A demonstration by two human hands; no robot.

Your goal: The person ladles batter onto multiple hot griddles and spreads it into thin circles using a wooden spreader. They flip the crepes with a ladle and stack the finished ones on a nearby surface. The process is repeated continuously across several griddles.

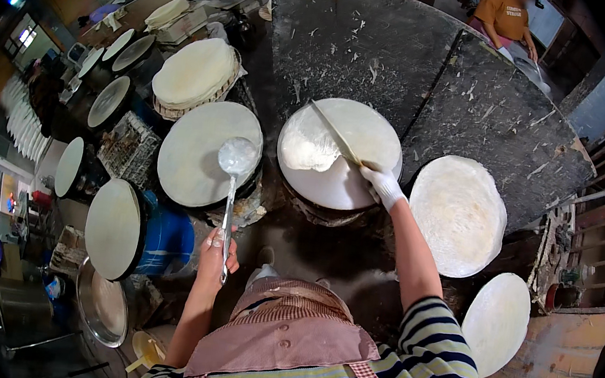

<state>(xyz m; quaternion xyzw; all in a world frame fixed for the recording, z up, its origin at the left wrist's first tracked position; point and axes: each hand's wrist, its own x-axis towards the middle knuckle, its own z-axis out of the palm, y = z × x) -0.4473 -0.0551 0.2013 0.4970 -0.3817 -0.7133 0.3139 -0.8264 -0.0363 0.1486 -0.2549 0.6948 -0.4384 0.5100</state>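
My left hand (218, 249) is closed around the handle of a metal ladle (231, 203). The ladle's bowl, coated in white batter, is above the right part of a round pale sheet (194, 158) on a griddle. My right hand (383, 184), in a white glove, grips a long thin spreading blade (335, 131). That blade lies slantwise across the round griddle (336, 187) in front of me. White batter (308, 149) is heaped on its left part, against the blade, and the rest of the surface is coated white.
A dark panel (364, 39) stands behind the griddle. Round thin sheets (456, 215) lie to my right, with another (497, 325) lower down. At left are a stack of sheets (196, 72) on a basket, several griddles, and a metal basin (104, 308). A person (510, 20) works at far right.
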